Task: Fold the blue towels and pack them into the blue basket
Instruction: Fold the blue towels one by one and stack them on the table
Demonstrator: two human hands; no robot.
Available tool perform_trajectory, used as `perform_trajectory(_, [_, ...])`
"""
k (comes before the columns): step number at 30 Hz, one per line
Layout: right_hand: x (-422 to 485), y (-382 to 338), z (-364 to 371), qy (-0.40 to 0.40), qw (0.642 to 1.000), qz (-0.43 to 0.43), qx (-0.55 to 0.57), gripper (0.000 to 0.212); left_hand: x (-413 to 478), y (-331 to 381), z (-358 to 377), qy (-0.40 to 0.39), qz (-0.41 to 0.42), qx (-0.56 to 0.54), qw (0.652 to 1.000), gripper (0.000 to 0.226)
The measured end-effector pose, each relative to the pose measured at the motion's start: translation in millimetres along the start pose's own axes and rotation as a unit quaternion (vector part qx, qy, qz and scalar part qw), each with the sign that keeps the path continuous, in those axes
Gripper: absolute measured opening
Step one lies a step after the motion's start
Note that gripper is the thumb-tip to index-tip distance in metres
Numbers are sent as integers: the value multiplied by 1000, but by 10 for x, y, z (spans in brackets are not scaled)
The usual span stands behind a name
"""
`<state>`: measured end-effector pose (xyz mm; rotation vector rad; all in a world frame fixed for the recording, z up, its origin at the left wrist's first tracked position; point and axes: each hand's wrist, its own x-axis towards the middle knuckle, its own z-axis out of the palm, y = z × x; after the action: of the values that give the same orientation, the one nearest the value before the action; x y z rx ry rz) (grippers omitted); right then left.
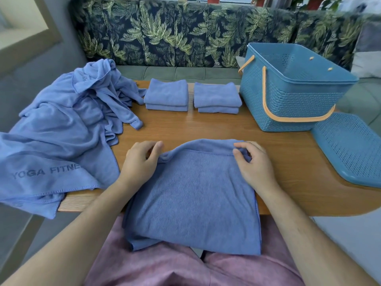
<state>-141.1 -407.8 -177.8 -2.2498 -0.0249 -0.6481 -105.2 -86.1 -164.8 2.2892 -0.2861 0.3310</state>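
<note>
A blue towel (193, 195) lies half folded on the near table edge and hangs over my lap. My left hand (140, 162) pinches its far left corner. My right hand (252, 162) pinches its far right corner. Two stacks of folded blue towels stand at the back of the table, a left stack (166, 94) and a right stack (216, 98). A heap of unfolded blue towels (68, 124) covers the table's left end. The blue basket (288, 89) with orange handles stands open at the back right, and I see nothing inside it.
The basket's blue lid (350, 149) lies flat on the table's right end. The wooden table (206, 124) shows bare wood between the folded stacks and my hands. A leaf-patterned sofa back (165, 32) runs behind the table.
</note>
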Motion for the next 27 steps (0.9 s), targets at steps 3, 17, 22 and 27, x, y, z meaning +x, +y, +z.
perform_trajectory(3, [-39,-40,-33,26,998,-32,41,14,7,-13,5,-11,31,15,999,28])
perform_trajectory(17, [-42,-134,-53,-67,995,-36,68,53,-45,59,-3,-58,95,41,993,7])
perform_trajectory(22, [-38,-147,-79,-14,997,-43,57,50,-68,95,-24,3,109,-19,994,10])
perform_trajectory(27, [-36,-93,-69,13,997,-68,22,50,-82,75,3,121,173,44,976,17])
